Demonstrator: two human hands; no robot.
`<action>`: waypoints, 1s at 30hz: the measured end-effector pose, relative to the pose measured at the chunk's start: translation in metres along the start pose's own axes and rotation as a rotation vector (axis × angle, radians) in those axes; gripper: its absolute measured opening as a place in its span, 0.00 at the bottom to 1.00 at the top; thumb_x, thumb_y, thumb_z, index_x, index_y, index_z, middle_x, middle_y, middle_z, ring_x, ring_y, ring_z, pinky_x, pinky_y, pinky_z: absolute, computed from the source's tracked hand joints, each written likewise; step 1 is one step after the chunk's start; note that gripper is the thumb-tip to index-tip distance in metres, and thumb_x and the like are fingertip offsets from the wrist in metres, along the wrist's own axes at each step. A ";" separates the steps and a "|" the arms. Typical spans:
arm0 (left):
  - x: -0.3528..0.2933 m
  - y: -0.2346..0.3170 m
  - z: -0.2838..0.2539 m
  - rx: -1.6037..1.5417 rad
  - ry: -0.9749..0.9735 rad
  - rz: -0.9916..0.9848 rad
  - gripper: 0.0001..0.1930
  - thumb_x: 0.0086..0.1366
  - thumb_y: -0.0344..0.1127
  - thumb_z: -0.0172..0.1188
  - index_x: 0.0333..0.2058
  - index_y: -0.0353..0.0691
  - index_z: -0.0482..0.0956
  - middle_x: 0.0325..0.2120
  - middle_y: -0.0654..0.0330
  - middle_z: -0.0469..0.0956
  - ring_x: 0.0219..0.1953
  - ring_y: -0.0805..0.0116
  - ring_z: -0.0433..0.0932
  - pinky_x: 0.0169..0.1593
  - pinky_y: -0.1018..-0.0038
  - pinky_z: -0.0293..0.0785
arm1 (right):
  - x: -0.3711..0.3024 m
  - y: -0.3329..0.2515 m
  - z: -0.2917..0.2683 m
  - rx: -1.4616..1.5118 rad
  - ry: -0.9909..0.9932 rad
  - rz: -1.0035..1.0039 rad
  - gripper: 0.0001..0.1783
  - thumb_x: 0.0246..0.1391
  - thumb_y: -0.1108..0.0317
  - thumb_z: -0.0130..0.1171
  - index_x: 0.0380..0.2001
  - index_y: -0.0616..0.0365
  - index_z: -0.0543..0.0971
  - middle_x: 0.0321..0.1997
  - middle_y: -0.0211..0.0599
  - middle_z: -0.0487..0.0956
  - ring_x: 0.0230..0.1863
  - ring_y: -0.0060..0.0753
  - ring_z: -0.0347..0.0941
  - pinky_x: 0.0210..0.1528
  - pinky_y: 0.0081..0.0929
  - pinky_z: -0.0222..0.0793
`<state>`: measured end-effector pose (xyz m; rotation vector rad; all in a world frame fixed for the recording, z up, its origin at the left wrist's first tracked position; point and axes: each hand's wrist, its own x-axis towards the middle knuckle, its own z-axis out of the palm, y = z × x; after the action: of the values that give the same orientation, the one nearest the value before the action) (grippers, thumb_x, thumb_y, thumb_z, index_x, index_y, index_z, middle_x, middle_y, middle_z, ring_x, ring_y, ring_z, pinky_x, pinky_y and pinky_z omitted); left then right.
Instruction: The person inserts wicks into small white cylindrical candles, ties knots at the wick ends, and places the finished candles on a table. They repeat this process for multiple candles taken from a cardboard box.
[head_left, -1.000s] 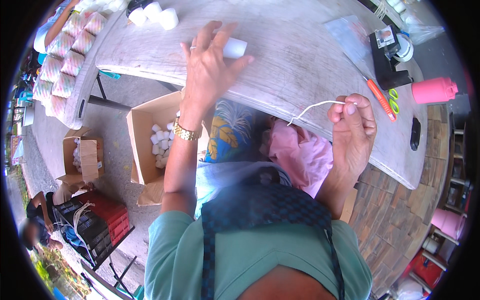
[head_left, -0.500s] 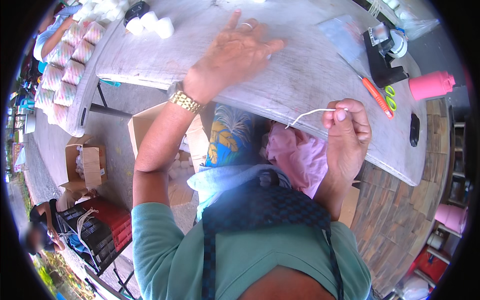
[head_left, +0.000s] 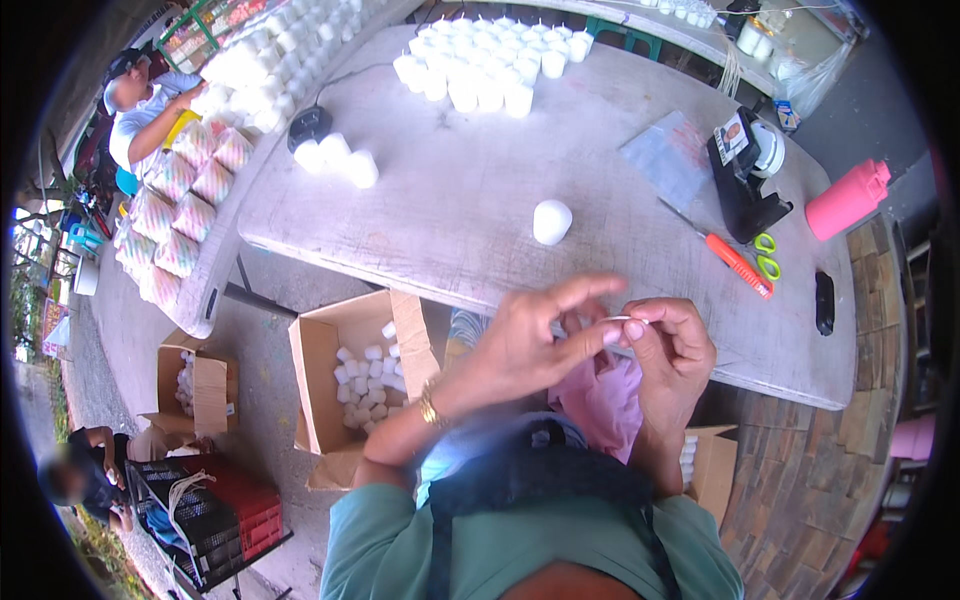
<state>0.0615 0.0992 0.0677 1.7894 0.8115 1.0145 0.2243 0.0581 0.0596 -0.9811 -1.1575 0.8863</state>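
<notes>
Right of centre, the right hand (head_left: 682, 352) pinches a white string (head_left: 624, 318) that the left hand (head_left: 540, 345) meets, grip unclear; wick-topped candles (head_left: 464, 94) stand upper centre, one white cylinder (head_left: 551, 222) showing none.

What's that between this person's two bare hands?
A short stretch of thin white string shows between the left hand and right hand, in the head view.

The left hand (head_left: 545, 335) and right hand (head_left: 675, 355) meet at the near edge of the table (head_left: 430, 180), the cord (head_left: 625, 318) at their fingertips. A lone cylinder (head_left: 552, 222) sits beyond them. A cylinder cluster (head_left: 490, 60) occupies the far side; three cylinders (head_left: 362, 170) sit left. A plastic bag (head_left: 668, 155), hand tool (head_left: 740, 265), scissors (head_left: 767, 265) and bottle (head_left: 848, 200) occupy the right. On the floor (head_left: 262, 350), left of the left hand, a carton (head_left: 322, 395) contains loose cylinders (head_left: 375, 370).
</notes>
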 end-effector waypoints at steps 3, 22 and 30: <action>-0.017 -0.008 0.007 -0.238 0.025 -0.155 0.10 0.63 0.30 0.60 0.43 0.36 0.79 0.28 0.60 0.81 0.26 0.77 0.78 0.27 0.83 0.72 | 0.004 0.008 -0.006 -0.130 -0.003 -0.144 0.06 0.50 0.81 0.61 0.33 0.64 0.76 0.31 0.34 0.78 0.32 0.20 0.73 0.33 0.17 0.68; -0.021 0.008 0.014 0.465 0.214 0.236 0.08 0.52 0.24 0.65 0.33 0.38 0.82 0.27 0.60 0.81 0.29 0.65 0.81 0.62 0.50 0.59 | -0.002 0.006 -0.002 -0.313 -0.130 -0.313 0.07 0.47 0.77 0.63 0.31 0.62 0.77 0.31 0.39 0.77 0.29 0.31 0.72 0.34 0.23 0.68; -0.026 -0.004 0.016 -0.354 0.255 -0.193 0.04 0.57 0.25 0.64 0.32 0.35 0.82 0.23 0.64 0.81 0.22 0.80 0.76 0.68 0.61 0.49 | 0.000 0.018 0.003 -0.323 -0.152 -0.417 0.13 0.45 0.82 0.62 0.37 0.62 0.76 0.33 0.38 0.77 0.33 0.31 0.74 0.35 0.24 0.71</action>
<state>0.0632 0.0731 0.0521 1.2750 0.8789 1.1889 0.2200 0.0642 0.0430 -0.8897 -1.5995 0.4520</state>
